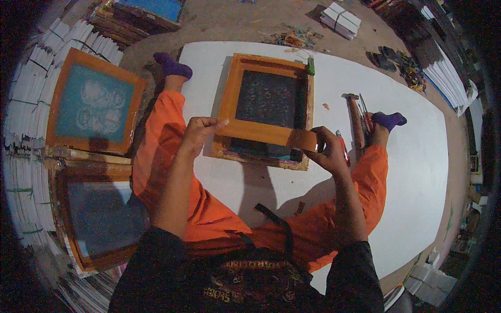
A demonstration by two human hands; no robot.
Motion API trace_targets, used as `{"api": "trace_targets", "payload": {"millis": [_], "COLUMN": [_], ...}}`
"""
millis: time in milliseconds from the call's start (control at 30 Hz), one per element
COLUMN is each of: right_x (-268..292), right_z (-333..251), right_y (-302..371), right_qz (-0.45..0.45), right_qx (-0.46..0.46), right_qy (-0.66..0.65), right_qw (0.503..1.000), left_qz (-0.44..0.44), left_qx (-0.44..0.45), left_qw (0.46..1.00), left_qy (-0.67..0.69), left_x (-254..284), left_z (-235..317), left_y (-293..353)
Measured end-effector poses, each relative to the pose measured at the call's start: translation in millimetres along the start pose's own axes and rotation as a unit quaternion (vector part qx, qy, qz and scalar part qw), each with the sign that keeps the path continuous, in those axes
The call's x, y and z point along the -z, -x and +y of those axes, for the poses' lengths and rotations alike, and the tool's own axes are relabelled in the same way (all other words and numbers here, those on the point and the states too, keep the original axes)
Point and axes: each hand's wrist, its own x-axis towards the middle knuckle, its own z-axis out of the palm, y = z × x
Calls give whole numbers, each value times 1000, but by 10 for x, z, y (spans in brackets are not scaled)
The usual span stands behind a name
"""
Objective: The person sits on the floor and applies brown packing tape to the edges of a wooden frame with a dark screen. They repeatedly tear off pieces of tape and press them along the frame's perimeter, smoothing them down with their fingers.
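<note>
The left hand (pixel 197 136) pinches one end of a brown strip (pixel 266 132), maybe tape, and the right hand (pixel 332 152) pinches it further right. It runs across the near side of a wooden frame (pixel 228 96), over a second frame (pixel 261 159) on the white board (pixel 417 156).

Rectangular screen frame (pixel 266 99), brown-bordered, dark-meshed, slightly skewed, upper centre of picture, straight brown strip (pixel 263 132) spanning its near part
</note>
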Motion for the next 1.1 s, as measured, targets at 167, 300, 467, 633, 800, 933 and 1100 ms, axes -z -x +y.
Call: {"api": "trace_targets", "payload": {"millis": [167, 300, 467, 633, 800, 933, 1100], "right_x": [112, 252, 455, 452, 367, 298, 214], "right_z": [171, 300, 471, 601, 762, 780, 854], "right_y": [78, 291, 528, 815, 896, 841, 841], "right_qz": [-83, -111, -146, -116, -82, -58, -73], "right_qx": [47, -75, -19, -94, -20, 34, 32], "right_qy": [332, 343, 377, 315, 373, 420, 445], "right_qw": [939, 930, 915, 937, 924, 905, 892], "left_qz": [30, 50, 89, 59, 65, 84, 92], "left_qx": [-8, 69, 129, 141, 129, 129, 95], "left_qw": [998, 993, 981, 983, 976, 961, 973], "left_qy": [-50, -78, -116, -106, -160, -228, -190], "left_x": [106, 107, 239, 268, 238, 199, 222], "left_z": [-238, -441, -649, -832, -979, -1066, -1224], "left_y": [82, 80, 122, 178, 146, 112, 124]}}
